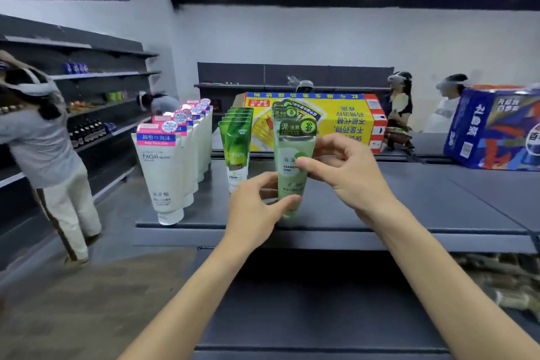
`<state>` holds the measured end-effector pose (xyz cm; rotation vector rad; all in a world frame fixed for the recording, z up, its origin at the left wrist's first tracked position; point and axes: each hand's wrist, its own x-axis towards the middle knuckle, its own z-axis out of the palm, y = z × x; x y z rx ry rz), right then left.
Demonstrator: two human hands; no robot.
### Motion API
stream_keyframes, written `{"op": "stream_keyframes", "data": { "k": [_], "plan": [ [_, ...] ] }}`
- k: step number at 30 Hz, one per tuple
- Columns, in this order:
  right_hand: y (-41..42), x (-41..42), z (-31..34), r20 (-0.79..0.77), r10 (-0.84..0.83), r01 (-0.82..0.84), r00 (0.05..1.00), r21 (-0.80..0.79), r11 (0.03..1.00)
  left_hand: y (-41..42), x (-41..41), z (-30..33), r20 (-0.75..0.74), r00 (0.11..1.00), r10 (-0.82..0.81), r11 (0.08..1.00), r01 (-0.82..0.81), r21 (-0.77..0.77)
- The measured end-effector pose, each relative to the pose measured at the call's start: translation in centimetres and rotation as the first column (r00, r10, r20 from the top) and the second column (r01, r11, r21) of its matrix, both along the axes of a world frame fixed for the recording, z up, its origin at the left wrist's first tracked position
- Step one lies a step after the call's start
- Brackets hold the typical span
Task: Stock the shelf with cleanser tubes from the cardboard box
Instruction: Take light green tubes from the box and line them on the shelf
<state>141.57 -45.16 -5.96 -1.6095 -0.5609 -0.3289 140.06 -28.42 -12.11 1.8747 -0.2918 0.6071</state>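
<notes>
A row of white tubes (165,172) with pink and blue tops runs from the near left edge of the grey shelf (409,207) back toward the far side, and just right of it stands a row of dark green tubes (235,149). Behind these, at the far edge, a yellow box (336,123) lies on its side with printed characters upside down, and a blue box (493,128) sits at the far right. The shelf top is flat and bare to the right of the hands; a lower shelf level shows beneath the forearms. The room has white walls, a dark ceiling with strip lights, and dark wall shelving (96,90) on the left, where a person in a grey top (43,149) leans in (others stand far off, blurred). A pale green tube (293,166) stands upright near the front edge of the shelf, heading a short row of like tubes (285,111) behind it. The left hand (257,207) curls around its lower part, thumb and fingers pinching the cap end. The right hand (347,172) grips its middle, thumb across the label, fingers wrapped behind.
</notes>
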Motion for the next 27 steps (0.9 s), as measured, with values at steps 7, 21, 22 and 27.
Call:
{"op": "stream_keyframes", "data": {
  "k": [7, 21, 22, 27],
  "plan": [
    [-0.3, 3.1, -1.6, -0.043, -0.06, 0.059, 0.997, -0.026, 0.998, -0.6, 2.5, -1.1, -0.036, 0.999, 0.02, 0.999, -0.019, 0.026],
    [0.1, 7.9, -1.6, -0.095, -0.075, 0.071, 0.993, -0.048, 0.996, -0.9, 7.2, -1.1, -0.113, 0.989, 0.098, 0.995, -0.094, 0.037],
    [0.2, 8.2, -1.7, -0.082, -0.087, 0.081, 0.993, -0.068, 0.994, -0.9, 7.5, -1.1, -0.116, 0.988, 0.106, 0.994, -0.103, 0.038],
    [0.5, 9.5, -1.8, -0.052, -0.142, 0.134, 0.988, -0.129, 0.983, -0.9, 8.5, -1.1, -0.112, 0.983, 0.145, 0.988, -0.139, 0.065]
  ]
}}
